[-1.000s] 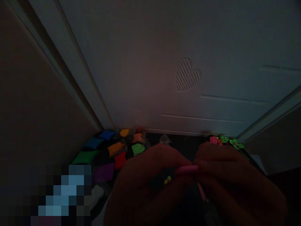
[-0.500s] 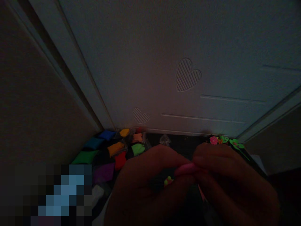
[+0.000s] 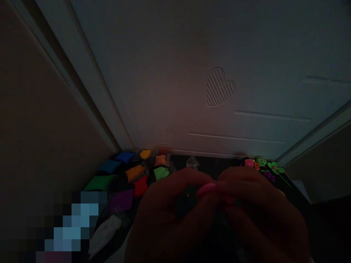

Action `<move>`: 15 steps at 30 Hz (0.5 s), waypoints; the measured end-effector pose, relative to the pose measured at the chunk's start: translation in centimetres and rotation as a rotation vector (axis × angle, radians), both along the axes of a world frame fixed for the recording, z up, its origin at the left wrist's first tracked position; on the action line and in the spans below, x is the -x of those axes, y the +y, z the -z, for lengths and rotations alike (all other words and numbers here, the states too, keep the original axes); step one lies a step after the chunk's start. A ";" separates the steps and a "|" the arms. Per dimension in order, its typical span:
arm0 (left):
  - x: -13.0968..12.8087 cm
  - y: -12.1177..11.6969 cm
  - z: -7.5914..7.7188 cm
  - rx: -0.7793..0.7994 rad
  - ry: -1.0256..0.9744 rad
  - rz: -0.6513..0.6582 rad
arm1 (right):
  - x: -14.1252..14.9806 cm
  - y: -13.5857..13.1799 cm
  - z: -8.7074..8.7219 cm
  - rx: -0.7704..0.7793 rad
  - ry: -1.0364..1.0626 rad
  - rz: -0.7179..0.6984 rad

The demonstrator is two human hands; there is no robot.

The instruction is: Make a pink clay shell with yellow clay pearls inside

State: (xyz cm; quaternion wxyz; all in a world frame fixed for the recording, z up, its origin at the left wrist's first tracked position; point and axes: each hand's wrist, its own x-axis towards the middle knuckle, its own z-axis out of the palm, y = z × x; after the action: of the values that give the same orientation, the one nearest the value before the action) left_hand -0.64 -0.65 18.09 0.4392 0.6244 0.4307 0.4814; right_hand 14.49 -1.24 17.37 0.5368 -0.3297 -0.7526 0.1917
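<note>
In the dim head view, a small piece of pink modelling clay (image 3: 206, 189) is pinched between both hands, low and right of the middle. My left hand (image 3: 170, 215) is closed, its thumb and index finger on the left part of the piece. From the other side my right hand (image 3: 263, 208) grips it, fingers bent and closed, covering the right part. The clay looks flattened and slightly curved. Some pinkish red shows under the right fingers, but I cannot make out its shape. A tiny orange dot (image 3: 188, 195) is visible through the gap in my left hand.
Colourful clay packets, among them green (image 3: 99, 182), purple (image 3: 121, 200) and red (image 3: 140, 186), lie to the left. Finished-looking clay pieces, including a green flower (image 3: 275, 168) and a purple cluster (image 3: 268, 175), lie at the right. Behind stands a white panel (image 3: 175, 84) with hearts.
Both hands have shifted slightly left, the right one more, and the pink clay has moved with them. The yellow-green piece seen earlier behind the left hand is now mostly hidden.
</note>
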 end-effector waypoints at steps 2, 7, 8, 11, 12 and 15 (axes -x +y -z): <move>0.0 -0.1 0.0 0.005 0.028 -0.027 | -0.1 -0.2 0.3 0.026 0.009 0.025; 0.0 -0.2 0.1 0.040 0.064 -0.082 | 0.3 -0.4 0.6 0.060 0.058 0.032; 0.0 -0.2 0.1 0.045 0.052 -0.069 | 0.5 -0.3 0.5 0.062 0.074 0.006; 0.1 -0.1 0.1 0.047 0.040 0.006 | 0.8 0.0 0.3 0.064 0.109 -0.046; 0.1 -0.1 0.0 0.046 0.048 0.023 | 0.8 0.1 0.3 0.058 0.109 -0.043; 0.2 0.0 0.0 0.053 0.082 0.027 | 0.6 0.1 0.2 0.022 0.065 -0.018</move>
State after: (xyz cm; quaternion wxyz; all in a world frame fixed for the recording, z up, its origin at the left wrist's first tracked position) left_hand -0.84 -0.67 18.08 0.4442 0.6373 0.4525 0.4378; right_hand 13.87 -1.13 17.20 0.5553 -0.3224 -0.7357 0.2155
